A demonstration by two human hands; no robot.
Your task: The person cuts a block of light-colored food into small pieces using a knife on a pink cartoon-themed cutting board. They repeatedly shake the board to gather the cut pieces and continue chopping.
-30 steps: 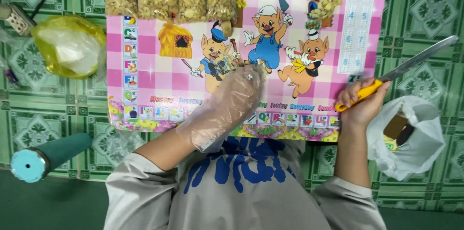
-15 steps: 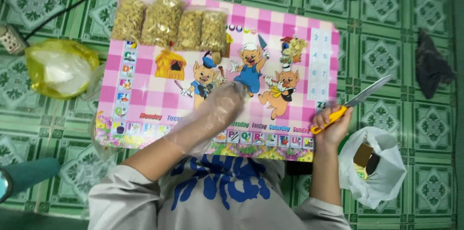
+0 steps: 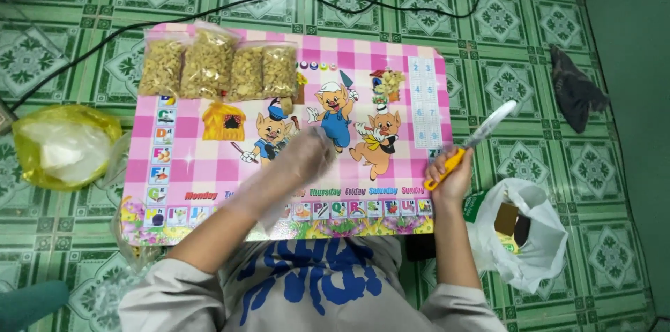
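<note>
Pink checked table [image 3: 209,157] with cartoon pigs, seen from above in the head view, standing on a green patterned tile floor [image 3: 502,18]. Left hand [image 3: 307,154] in a clear plastic glove, stretched forward from a bare forearm, fingers loosely spread and flat over the middle of the tabletop, gripping nothing. Right hand [image 3: 450,175] just off the table's right edge, clenched around the yellow handle of a knife [image 3: 471,144], blade angled up and to the right over the floor, clear of the tabletop. Four clear bags of dry snacks [image 3: 220,70] lined up side by side along the far left edge of the table, well apart from both hands. Open tabletop between the bags and the gloved hand. Yellow plastic bag [image 3: 59,144] on the floor just left of the table; white plastic bag [image 3: 523,234] gaping open on the floor beside the right forearm. Dark cloth [image 3: 572,91] farther right, black cable [image 3: 279,1] snaking across the tiles beyond the table's far edge.
</note>
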